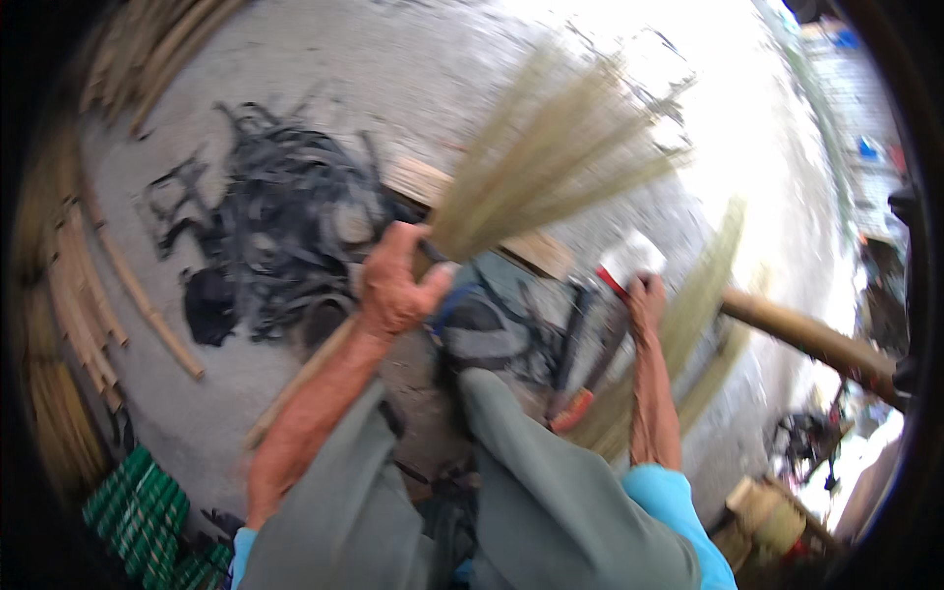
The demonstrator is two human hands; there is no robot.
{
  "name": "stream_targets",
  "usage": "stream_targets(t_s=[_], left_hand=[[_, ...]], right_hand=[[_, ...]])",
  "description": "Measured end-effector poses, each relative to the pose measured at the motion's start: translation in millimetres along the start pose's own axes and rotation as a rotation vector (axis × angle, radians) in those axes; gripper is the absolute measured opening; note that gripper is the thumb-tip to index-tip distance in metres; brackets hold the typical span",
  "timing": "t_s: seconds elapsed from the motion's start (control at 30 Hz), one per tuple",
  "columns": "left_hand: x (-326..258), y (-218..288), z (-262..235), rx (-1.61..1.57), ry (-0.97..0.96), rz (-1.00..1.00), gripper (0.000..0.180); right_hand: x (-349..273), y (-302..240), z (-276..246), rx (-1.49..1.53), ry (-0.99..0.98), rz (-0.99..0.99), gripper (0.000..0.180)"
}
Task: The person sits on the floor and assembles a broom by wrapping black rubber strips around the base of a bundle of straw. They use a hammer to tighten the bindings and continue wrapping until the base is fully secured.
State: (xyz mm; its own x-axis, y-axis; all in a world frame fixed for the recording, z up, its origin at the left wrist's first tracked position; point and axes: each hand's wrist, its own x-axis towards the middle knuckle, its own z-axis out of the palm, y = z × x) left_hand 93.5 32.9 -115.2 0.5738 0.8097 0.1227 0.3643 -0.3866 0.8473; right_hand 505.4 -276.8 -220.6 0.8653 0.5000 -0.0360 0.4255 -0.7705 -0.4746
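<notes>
Leftmost, black strips [285, 197] lie heaped. Just right of them, the left hand [395, 283] has its fingers wrapped round the narrow end of a straw bundle [551, 162]; from there its long axis runs to the far right, fanning out. Farther right, well apart from that gripped end, the right hand [645, 300] bends its fingers at a red-and-white item [629, 258]; with the blur, I cannot tell whether they grip it.

grey, marked floor [393, 74] noted; upper right washed out by bright light [733, 118]; pale wall [870, 103] seen far right.
</notes>
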Motion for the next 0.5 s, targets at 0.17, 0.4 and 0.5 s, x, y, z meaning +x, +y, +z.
stream_targets(t_s=[0.17, 0.4, 0.5], left_hand=[[-2, 4, -5, -0.031, 0.026, -0.014, 0.054], [-7, 7, -7, -0.038, 0.019, -0.046, 0.057], [-7, 7, -8, -0.058, -0.003, -0.072, 0.059]], right_hand=[[10, 4, 2, 0.079, -0.093, 0.064, 0.037], [24, 9, 9, 0.336, -0.162, 0.105, 0.022], [27, 8, 9, 0.42, -0.143, 0.096, 0.018]])
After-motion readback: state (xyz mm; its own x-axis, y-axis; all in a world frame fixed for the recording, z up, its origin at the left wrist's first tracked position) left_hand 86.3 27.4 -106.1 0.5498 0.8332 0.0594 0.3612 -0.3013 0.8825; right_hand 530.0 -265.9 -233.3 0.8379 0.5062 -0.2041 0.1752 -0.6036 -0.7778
